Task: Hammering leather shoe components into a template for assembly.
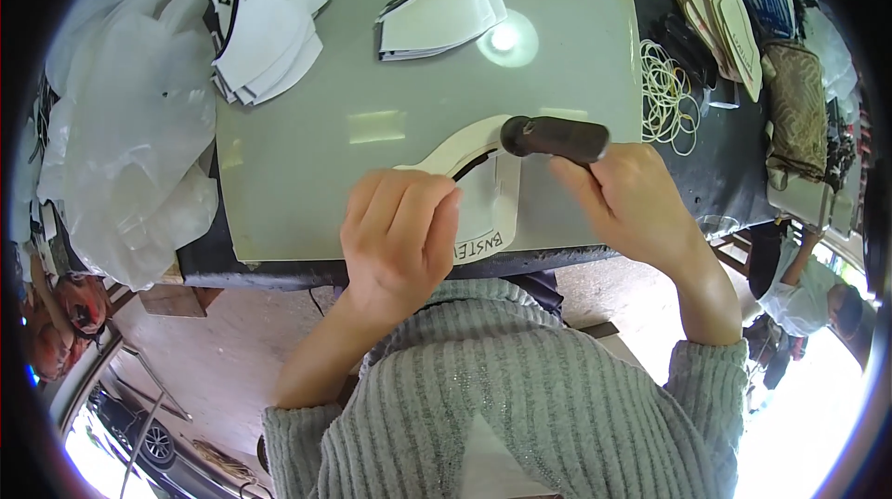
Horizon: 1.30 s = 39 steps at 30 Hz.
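A curved cream pattern piece (506, 197) with handwritten marks lies near the front of the grey-green board. On top of it is a white cut piece with a black edge, partly hidden. My left hand (395, 225) is over the left part of both, fingers curled down and thumb drawn in; what sits under the fingertips is hidden. In my right hand (641, 197) is a dark hammer (557, 138), gripped with the fingers closed. Its round end points left, above the pattern piece's upper right. How far above cannot be judged.
Two stacks of white pieces with black edges (269, 44) (441, 11) lie at the board's (307, 174) far side. Crumpled clear plastic (139, 146) is at left. Coiled cord (664, 95), cream templates (734, 30) and rolled cloth (794, 99) lie right. Another person (804, 285) is at far right.
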Available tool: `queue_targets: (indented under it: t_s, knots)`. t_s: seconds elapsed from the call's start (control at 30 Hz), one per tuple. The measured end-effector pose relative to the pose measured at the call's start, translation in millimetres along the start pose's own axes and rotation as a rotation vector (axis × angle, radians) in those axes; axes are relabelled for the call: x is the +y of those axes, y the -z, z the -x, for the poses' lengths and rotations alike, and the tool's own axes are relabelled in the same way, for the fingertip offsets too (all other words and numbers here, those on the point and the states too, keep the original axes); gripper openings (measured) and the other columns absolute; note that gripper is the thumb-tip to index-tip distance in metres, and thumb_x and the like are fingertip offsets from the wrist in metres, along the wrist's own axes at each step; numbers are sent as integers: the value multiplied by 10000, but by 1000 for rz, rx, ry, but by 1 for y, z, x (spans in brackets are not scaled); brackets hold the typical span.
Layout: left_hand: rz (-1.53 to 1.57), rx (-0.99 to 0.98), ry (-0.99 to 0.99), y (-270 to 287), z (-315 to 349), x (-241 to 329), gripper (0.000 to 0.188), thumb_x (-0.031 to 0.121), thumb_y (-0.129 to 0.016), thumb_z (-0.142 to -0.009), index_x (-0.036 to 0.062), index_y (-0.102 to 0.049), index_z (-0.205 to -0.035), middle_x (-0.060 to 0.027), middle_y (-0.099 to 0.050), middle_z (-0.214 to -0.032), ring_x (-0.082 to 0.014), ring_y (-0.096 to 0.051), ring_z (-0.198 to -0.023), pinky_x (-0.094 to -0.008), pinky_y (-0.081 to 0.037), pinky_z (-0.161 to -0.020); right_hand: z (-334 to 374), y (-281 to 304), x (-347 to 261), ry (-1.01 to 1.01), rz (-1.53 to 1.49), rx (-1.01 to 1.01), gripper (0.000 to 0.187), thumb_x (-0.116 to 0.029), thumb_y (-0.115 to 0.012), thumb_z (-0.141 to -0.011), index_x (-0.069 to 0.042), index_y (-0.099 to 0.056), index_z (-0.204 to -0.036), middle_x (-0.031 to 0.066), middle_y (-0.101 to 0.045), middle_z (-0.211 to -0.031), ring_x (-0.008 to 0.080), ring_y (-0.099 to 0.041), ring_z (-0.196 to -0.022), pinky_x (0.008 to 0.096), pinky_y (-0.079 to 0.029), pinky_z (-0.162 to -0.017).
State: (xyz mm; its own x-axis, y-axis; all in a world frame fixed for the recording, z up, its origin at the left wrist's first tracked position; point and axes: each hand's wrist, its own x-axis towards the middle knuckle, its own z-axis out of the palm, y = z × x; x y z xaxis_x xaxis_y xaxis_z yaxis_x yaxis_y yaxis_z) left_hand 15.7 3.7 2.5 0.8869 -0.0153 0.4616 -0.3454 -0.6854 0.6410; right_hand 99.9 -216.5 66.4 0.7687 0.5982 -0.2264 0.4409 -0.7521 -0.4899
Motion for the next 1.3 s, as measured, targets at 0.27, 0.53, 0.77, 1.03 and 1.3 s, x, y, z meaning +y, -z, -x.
queue_targets:
  t_s: [0.27, 0.53, 0.77, 1.03, 1.3]
  knots:
    - [-30, -218, 183, -8, -29, 2, 112, 4, -716, -794, 45, -613, -780, -54, -593, -679, -199, -549, -591, -306, -431, -522, 3, -13, 7, 31, 94, -45, 287, -264, -593, -964, -15, -516, -845, 152, -571, -569, 366, -616, -534, 443, -470, -487]
    - [-61, -225, 140, -4, -25, -1, 98, 7, -679, -816, 44, -589, -805, -74, -580, -696, -236, -557, -621, -337, -443, -550, 3, -5, -1, 102, 75, 58, 389, -327, -590, -970, -5, -508, -769, 155, -588, -565, 360, -623, -514, 441, -484, -463]
    - [140, -84, 178, 0, -9, -2, 107, -58, -635, -848, 7, -594, -922, -114, -613, -800, -261, -594, -671, -340, -488, -598, -6, -10, -17, 92, 69, -50, 289, -263, -613, -953, 3, -536, -874, 166, -596, -617, 382, -621, -577, 456, -478, -533]
    - [59, 78, 140, 8, 5, -1, 66, -19, -613, -929, -14, -614, -995, -96, -675, -896, -138, -630, -752, -252, -508, -701, -9, -15, -16, 155, 97, -8, 353, -317, -575, -972, 4, -554, -828, 172, -626, -618, 372, -644, -568, 452, -502, -513]
    - [365, 191, 428, 30, 6, 6, 92, -11, -621, -942, -31, -599, -1029, -65, -643, -925, -87, -593, -784, -220, -495, -713, -8, -16, -12, 118, 137, 58, 399, -343, -558, -978, 20, -594, -816, 193, -621, -634, 381, -649, -623, 469, -510, -562]
